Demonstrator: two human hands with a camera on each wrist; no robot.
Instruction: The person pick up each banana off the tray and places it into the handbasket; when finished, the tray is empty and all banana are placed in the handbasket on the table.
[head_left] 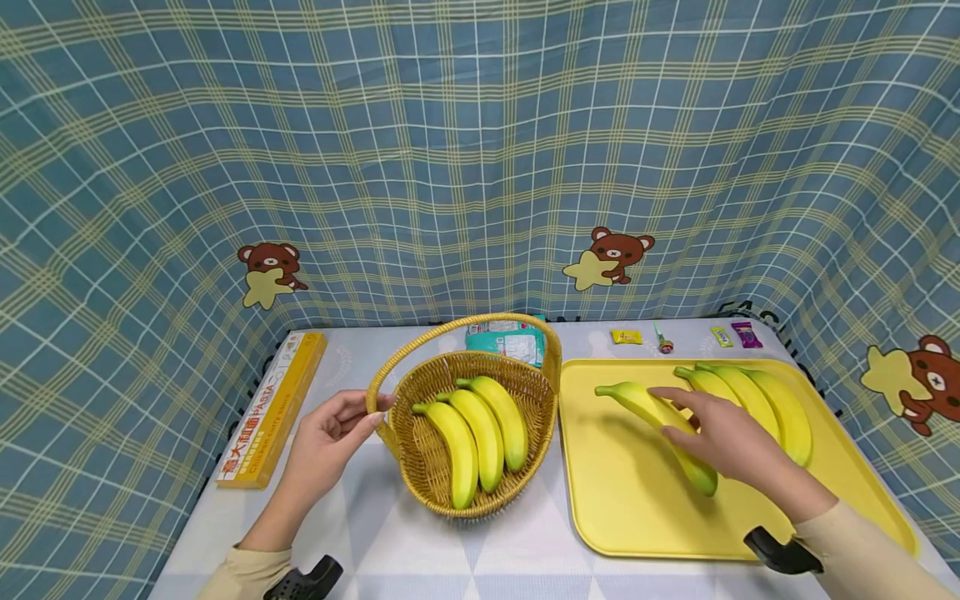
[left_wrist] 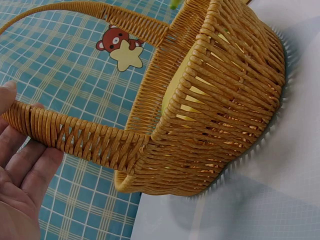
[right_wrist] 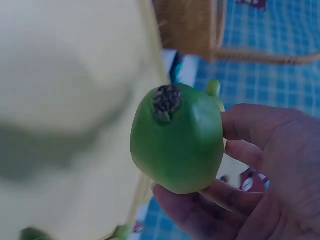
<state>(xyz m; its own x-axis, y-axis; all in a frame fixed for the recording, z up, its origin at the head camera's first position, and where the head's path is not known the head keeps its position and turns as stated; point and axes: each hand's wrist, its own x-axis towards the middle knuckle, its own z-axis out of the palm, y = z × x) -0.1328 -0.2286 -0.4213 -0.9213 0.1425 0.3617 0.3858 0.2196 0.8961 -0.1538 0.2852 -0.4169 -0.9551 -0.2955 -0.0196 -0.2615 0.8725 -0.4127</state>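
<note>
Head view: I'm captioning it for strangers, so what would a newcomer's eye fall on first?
Probably the wicker basket near the middle, with three bananas lying in it and the left hand holding its handle. Next, the banana held by the right hand over the yellow tray on the right, where three more bananas lie. Behind everything, the blue plaid cloth with cartoon bears fills the background.

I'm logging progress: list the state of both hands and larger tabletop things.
Left hand: gripping the golden wicker basket.
Right hand: holding a curved yellow-green banana above the tray.
Golden wicker basket: handle up, three yellow bananas inside.
Yellow rectangular tray: flat, bearing three bananas.
Orange-and-white pasta box: lying flat.
Shiny teal packet: partly hidden.
</note>
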